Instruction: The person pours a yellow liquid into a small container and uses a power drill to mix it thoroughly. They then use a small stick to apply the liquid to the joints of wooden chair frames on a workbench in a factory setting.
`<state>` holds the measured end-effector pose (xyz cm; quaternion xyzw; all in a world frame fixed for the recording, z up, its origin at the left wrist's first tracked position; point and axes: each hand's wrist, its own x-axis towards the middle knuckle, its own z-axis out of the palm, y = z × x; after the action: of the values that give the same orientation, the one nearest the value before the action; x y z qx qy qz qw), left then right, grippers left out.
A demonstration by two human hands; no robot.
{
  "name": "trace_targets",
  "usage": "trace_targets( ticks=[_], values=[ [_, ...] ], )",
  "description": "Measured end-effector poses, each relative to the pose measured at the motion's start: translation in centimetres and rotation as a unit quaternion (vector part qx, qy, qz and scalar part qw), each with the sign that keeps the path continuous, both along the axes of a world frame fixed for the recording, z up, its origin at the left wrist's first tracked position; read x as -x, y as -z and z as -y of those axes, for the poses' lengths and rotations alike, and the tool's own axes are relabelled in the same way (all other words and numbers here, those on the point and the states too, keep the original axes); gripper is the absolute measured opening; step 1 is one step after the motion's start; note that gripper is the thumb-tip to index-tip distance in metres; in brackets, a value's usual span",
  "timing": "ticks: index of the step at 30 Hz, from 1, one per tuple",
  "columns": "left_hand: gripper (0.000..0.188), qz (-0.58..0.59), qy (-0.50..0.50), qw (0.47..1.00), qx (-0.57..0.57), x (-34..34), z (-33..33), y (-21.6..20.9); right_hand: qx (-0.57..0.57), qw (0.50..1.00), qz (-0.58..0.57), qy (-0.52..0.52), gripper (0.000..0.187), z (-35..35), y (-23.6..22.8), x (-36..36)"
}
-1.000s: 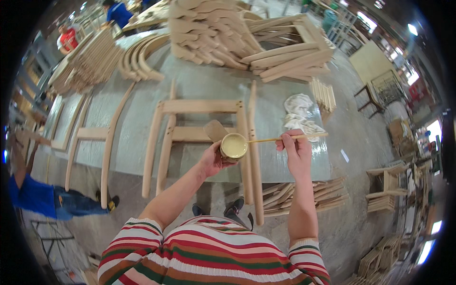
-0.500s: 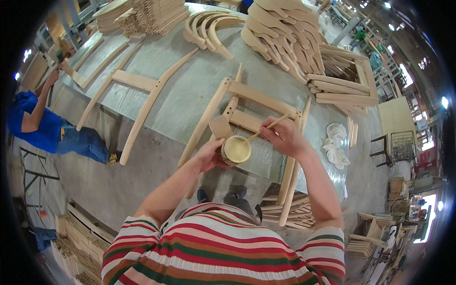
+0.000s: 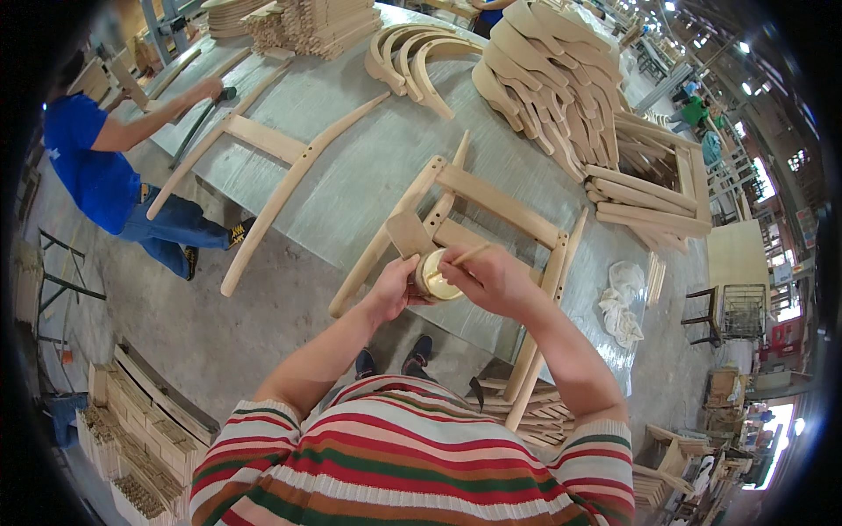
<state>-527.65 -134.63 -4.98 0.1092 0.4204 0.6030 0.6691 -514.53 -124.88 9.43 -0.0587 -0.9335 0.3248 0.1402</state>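
Glue pot, small and round, sits in the left hand, whose grip wraps its side, just above the near edge of the worktop. Head view: the right hand pinches a thin stick, tip now inside the pot; a second ago it was held out to the right, so the stick looks freshly dipped. Count: one pot, one stick, one chair frame beneath, one white rag, one person in blue at another frame.
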Motion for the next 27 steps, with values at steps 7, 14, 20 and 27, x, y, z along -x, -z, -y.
trace_targets(
  ticks=[7,14,20,27],
  values=[
    [0.033,-0.014,-0.022,1.0,0.016,0.2,-0.3,-0.6,-0.002,0.999,0.032,0.033,0.011,-2.9,-1.3,0.0],
    [0.038,0.018,-0.052,0.998,-0.034,1.5,-0.6,-0.8,0.09,0.99,-0.045,0.1,0.011,-3.0,-1.0,-0.6],
    [0.04,-0.015,-0.085,0.995,-0.04,3.4,-0.4,-0.7,0.228,0.949,-0.096,0.195,0.012,-2.7,3.0,0.9],
    [0.041,0.013,-0.105,0.993,-0.053,4.7,-0.4,0.2,0.285,0.906,-0.157,0.272,0.013,-3.7,4.5,2.2]
  ],
)
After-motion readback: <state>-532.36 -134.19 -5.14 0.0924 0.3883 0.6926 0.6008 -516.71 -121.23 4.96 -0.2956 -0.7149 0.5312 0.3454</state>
